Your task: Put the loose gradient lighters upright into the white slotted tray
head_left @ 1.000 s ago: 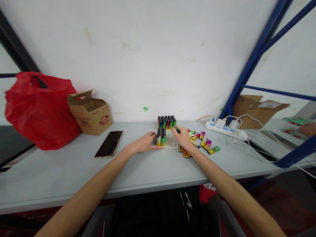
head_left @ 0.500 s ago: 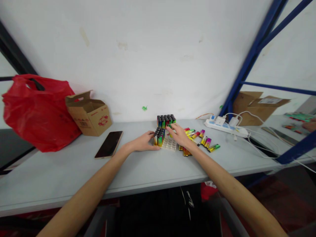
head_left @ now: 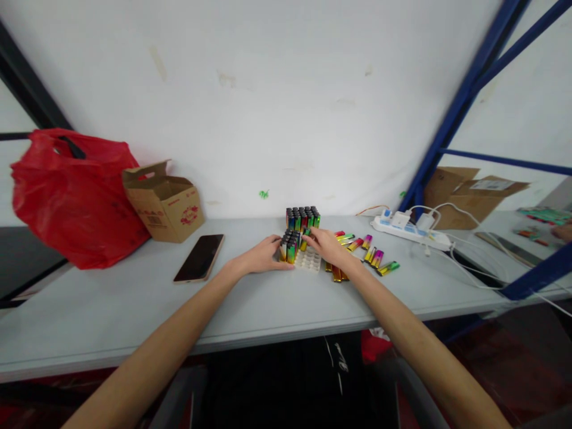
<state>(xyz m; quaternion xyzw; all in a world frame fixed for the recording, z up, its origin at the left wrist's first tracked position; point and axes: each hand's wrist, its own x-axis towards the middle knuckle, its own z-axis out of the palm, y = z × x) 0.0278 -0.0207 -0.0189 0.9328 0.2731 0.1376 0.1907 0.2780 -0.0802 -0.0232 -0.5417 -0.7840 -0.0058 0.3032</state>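
Note:
A white plastic tray [head_left: 308, 260] with rows of round holes sits on the table, its left part filled with upright, shiny multicoloured lighters [head_left: 291, 250] with black tops. Around the tray's left end, my left hand [head_left: 263, 256] grips it, thumb along the front and fingers at the back. My right hand [head_left: 326, 245] pinches one yellow-green lighter [head_left: 305, 242] upright over the tray, close beside the standing rows. Behind the tray stands a second block of upright lighters [head_left: 304, 218]. Loose lighters [head_left: 376, 257] lie scattered to the right, some hidden beneath my right forearm.
A phone [head_left: 199, 258] lies at left, near an open cardboard box [head_left: 167, 205] and a red plastic bag [head_left: 80, 202]. At right are a white power strip [head_left: 411, 232] with cables, a blue metal frame [head_left: 431, 161] and another carton [head_left: 465, 196]. Part of another person's hand [head_left: 562, 232] shows far right.
My right hand has brought the lighter down to the tray beside the standing rows, and more of that lighter shows. My left hand stays at the tray's left end. The view has shifted slightly.

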